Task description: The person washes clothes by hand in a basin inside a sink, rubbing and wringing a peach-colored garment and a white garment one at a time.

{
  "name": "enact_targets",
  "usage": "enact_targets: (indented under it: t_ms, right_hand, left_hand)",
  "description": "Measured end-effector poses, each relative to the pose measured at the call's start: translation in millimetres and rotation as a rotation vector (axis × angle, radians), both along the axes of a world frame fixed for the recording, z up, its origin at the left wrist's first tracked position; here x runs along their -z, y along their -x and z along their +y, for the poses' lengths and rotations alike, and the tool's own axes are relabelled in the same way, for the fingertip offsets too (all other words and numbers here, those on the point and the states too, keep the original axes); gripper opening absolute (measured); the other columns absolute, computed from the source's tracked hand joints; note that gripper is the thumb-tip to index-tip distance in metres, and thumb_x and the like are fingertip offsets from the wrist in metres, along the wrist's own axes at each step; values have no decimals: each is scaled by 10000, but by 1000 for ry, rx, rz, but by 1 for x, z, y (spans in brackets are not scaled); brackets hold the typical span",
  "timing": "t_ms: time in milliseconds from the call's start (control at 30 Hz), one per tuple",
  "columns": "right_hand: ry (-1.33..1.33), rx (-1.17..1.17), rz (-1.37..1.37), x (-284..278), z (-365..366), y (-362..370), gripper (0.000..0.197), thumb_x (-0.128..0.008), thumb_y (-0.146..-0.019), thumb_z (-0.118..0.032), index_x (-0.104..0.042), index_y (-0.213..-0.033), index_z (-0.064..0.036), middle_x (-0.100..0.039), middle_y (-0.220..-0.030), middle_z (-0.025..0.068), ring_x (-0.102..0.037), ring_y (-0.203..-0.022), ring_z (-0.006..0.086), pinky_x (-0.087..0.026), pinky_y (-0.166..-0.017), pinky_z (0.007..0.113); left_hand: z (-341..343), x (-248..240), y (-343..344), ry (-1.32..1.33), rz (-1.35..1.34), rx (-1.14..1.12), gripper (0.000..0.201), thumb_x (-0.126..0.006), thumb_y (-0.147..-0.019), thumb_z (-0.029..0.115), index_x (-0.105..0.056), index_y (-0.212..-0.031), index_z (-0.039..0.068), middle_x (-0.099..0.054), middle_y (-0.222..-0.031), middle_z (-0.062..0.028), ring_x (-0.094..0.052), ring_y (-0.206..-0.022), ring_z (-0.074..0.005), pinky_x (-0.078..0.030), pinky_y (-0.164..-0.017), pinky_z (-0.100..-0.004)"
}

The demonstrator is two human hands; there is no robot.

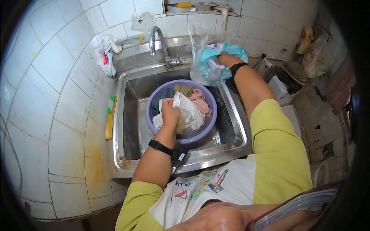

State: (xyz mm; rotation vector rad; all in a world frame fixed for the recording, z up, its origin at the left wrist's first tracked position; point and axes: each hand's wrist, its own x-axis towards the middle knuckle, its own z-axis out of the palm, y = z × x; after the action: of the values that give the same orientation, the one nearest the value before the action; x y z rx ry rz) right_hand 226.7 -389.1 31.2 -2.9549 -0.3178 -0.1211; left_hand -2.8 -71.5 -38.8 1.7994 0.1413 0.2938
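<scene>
In a purple basin (212,129) lie wet-looking clothes: a white cloth (189,113), a pink one (199,101), a brownish one (183,90) and a dark grey-blue one (166,93). My left hand (170,111) is closed on the white cloth at the basin's left side. Beyond the basin, to the right, my right hand (224,59) reaches into a turquoise printed plastic packet (210,69) at the sink's back right corner. Its fingers are mostly hidden by the packet. Clear plastic film (197,42) stands up around the packet's left side.
The basin sits inside a steel sink (132,127) under a curved faucet (158,38). A yellow-handled brush with green bristles (110,117) stands against the left wall. A white plastic bag (103,54) hangs by the pipe at the back left. Right of the sink is a dark brush (293,72).
</scene>
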Motion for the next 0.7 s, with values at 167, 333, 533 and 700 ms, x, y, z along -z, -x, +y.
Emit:
enact_targets:
  t_ms: [167,333,533,700]
  right_hand:
    - [89,23,27,-62,29,36,216,-557,-814,-123,-622,-970,13,-613,-982,215,-598,-880,341,-483,-744,397]
    - [85,-94,-103,-91,12,59,118,-620,-752,-85,-659,-840,-17,-635,-778,164,-611,-726,260,-472,-658,368]
    - [-180,-332,-165,-142,73,148,129,-619,-776,-116,-653,-846,-14,-641,-760,163,-623,-706,282,-481,-627,376]
    - [-263,-539,299,-108,147,194,218,-524,-795,-16,-639,-979,5,-653,-789,115,-623,-679,153,-491,-587,308]
  left_hand:
    - [20,6,-8,51,-52,-19,253,-535,-704,-67,-603,-944,-24,-649,-893,-122,-629,-838,-200,-467,-772,-277]
    - [20,5,-12,-12,-6,-43,261,-545,-706,-34,-604,-960,-13,-629,-932,-130,-613,-873,-225,-464,-780,-303]
    - [30,-10,-14,193,-75,-265,273,-537,-716,-24,-555,-988,-4,-584,-931,-113,-566,-888,-213,-441,-808,-308]
    - [48,-3,-24,268,-152,-352,222,-518,-748,-32,-535,-967,7,-578,-913,-93,-557,-846,-172,-445,-778,-277]
